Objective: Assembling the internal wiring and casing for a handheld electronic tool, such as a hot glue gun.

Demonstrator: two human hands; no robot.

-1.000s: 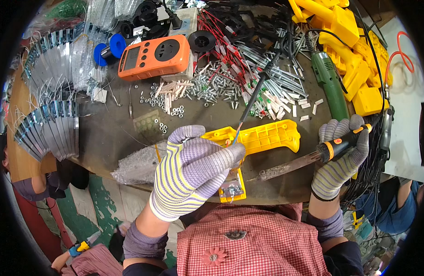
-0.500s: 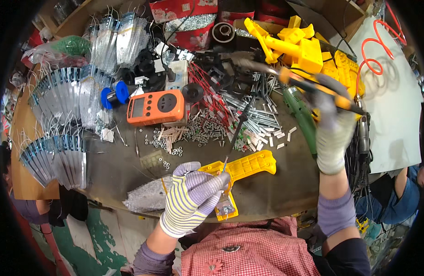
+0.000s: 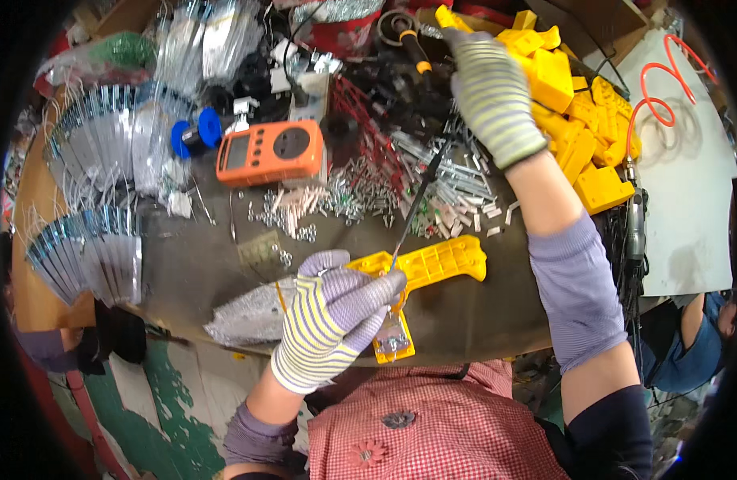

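Left hand (image 3: 324, 320) on cable (image 3: 416, 210); right hand (image 3: 492, 96) near iron (image 3: 415, 50)

The left hand is narrowed, pinching the cable's end over the yellow shell (image 3: 447, 265), which lies on the table (image 3: 472, 324) near its front edge. The right hand is beside the iron; whether it grips anything cannot be told.

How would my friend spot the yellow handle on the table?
On the dark table, find the striped-gloved left hand, close to the near edge. The yellow handle sticks out to the right beyond that hand. Unlike the yellow parts heaped at the upper right, it lies apart, its ribbed inside facing up.
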